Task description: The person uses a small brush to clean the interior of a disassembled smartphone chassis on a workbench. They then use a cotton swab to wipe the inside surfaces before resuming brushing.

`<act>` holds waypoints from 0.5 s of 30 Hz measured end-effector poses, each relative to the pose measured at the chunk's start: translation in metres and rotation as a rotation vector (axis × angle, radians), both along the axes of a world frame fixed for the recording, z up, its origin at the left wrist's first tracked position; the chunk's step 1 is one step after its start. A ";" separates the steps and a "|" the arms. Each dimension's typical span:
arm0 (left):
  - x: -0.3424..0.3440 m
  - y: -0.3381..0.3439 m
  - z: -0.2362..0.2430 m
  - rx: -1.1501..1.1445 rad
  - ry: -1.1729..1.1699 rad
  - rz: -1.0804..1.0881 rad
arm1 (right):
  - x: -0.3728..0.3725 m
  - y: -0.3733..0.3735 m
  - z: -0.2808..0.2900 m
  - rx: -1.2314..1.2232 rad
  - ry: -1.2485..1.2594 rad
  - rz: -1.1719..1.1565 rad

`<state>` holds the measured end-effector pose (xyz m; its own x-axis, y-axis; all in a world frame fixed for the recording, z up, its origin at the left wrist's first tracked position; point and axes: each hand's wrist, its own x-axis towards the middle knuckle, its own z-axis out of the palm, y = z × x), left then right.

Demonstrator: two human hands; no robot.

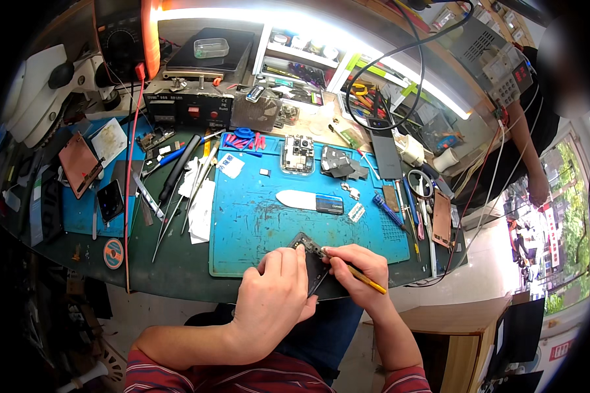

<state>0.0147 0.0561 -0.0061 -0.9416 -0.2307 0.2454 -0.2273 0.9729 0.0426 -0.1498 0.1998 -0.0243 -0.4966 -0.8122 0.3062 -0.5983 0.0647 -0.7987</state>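
My left hand (273,288) is closed on a dark opened phone (318,274) at the front edge of the blue mat, its fingertips pressing on the upper part. Pinched in my right hand (362,270) is a slim yellow-handled tool (368,280), its working end at the phone's upper right, too small to make out. Beyond the hands, a flat white pry blade with a dark handle (309,200) lies on the blue mat (255,236). Farther back sit a clear box of phone parts (298,155) and a pile of dark metal pieces (342,164).
Tweezers (170,226) and screwdrivers (179,169) lie left of the mat. A red cable (131,196) crosses the bench there. On the right are a blue pen-like tool (388,209) and a copper-coloured phone panel (441,218). Another person's arm (528,144) hangs at the far right.
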 end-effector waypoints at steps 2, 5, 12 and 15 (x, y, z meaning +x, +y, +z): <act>0.000 0.000 0.000 0.001 -0.002 0.000 | 0.000 0.000 0.000 0.005 -0.005 -0.004; 0.000 0.000 0.000 0.006 0.000 0.000 | -0.001 0.000 0.000 0.015 0.002 -0.006; 0.000 0.000 0.000 0.015 0.000 0.003 | 0.001 -0.007 0.003 0.029 0.009 -0.013; 0.000 -0.001 -0.001 0.030 0.012 0.003 | 0.001 -0.006 0.002 0.026 -0.027 -0.029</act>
<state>0.0143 0.0553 -0.0072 -0.9378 -0.2414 0.2497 -0.2300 0.9703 0.0745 -0.1484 0.1937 -0.0224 -0.5275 -0.8051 0.2713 -0.5742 0.1025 -0.8122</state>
